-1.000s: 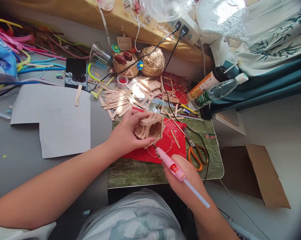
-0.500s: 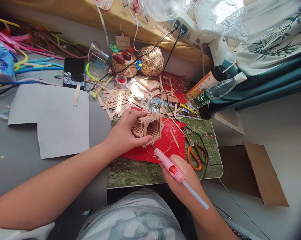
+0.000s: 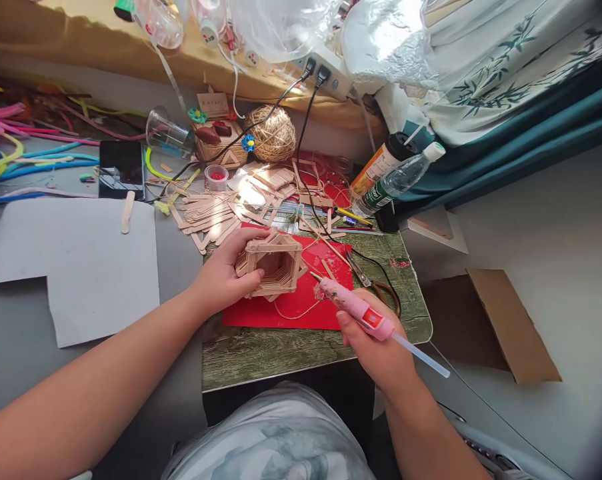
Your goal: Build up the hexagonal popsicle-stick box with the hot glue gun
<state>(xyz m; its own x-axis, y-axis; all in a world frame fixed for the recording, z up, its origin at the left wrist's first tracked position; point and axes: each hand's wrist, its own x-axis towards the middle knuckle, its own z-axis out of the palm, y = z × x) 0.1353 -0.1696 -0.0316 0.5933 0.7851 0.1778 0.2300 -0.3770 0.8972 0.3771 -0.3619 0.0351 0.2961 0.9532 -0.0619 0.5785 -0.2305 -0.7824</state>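
Observation:
My left hand (image 3: 231, 270) grips a hollow holder built of stacked popsicle sticks (image 3: 275, 267), its open end tilted toward me and its thumb side over the rim. In my right hand (image 3: 381, 340) is a pink hot glue gun (image 3: 353, 303), with a clear glue stick (image 3: 423, 355) poking out of its back. The nozzle points up and left, a short way to the right of the holder and apart from it. Beneath both lies a red sheet (image 3: 241, 317) with a loop of twine (image 3: 301, 313) on it. A loose popsicle stick (image 3: 327, 269) rests near the nozzle.
Behind the holder spread many popsicle sticks (image 3: 208, 213). Scissors (image 3: 363, 270) lie partly behind my right hand. A black cord (image 3: 301, 140) crosses the table. A water bottle (image 3: 398, 180) stands at the right, a phone (image 3: 122, 170) and grey cardboard (image 3: 101, 267) at the left.
The stick holder has turned so its opening faces me more. My right hand has drawn the glue gun rightward, away from the holder's lower edge. The camera view has shifted slightly right.

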